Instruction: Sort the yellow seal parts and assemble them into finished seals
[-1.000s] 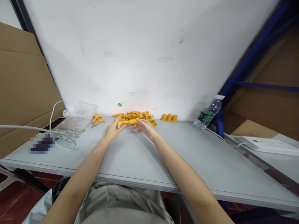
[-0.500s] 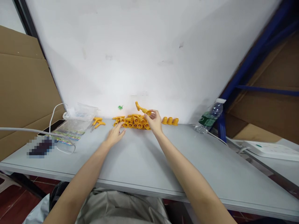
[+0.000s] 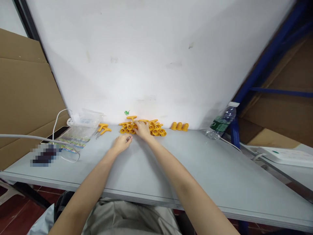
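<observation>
A pile of yellow cup-ended pieces with T-shaped handles (image 3: pixel 156 132) lies against the white wall. My right hand (image 3: pixel 143 129) is over the middle of the pile, its fingers closed on one yellow T-handled piece (image 3: pixel 132 117) whose handle rises above the others. Just in front of the pile's left end, my left hand (image 3: pixel 121 143) rests near the table with fingers curled together; whether something small is between them is hidden. Three yellow cups (image 3: pixel 179 126) stand in a row right of the pile. Two yellow T-handles (image 3: pixel 104 128) lie to the left beside small metal screws (image 3: pixel 97 134).
On the left are clear plastic bags (image 3: pixel 85 120), a dark phone (image 3: pixel 61 131), a white cable (image 3: pixel 29 136) and cardboard (image 3: pixel 24 98). At the right, a water bottle (image 3: pixel 221 122) leans near a blue metal frame (image 3: pixel 234 133), with a white power strip (image 3: pixel 283 157) beyond.
My right hand has moved left and brought its yellow piece down onto the pile. My left hand has drawn slightly back from the pile and its fingers have closed.
</observation>
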A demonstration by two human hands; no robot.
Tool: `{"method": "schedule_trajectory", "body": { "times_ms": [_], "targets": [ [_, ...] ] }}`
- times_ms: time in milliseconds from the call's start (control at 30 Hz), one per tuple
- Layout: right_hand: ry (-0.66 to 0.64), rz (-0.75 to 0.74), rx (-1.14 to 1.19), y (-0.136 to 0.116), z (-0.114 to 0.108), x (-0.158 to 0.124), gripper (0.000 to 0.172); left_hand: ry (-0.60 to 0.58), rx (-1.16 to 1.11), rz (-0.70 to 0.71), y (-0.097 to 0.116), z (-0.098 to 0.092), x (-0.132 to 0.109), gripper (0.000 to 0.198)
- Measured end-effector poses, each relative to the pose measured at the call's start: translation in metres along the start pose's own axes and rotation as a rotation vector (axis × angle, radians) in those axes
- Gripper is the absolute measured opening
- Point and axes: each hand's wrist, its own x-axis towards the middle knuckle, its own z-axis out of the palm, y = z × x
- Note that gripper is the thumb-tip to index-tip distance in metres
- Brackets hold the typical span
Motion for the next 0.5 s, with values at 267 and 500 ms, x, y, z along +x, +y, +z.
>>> {"method": "schedule_trajectory", "body": {
  "times_ms": [267, 500],
  "targets": [
    [-0.043, -0.030, -0.115, -0.009, 0.010, -0.004, 0.043, -0.036, -0.009, 0.010, -0.001, 0.000, 0.000, 0.028],
    [0.065, -0.017, 0.077, 0.005, -0.003, 0.004, 0.027, -0.045, -0.009, 0.034, -0.003, 0.003, 0.001, 0.027]
  ]
}}
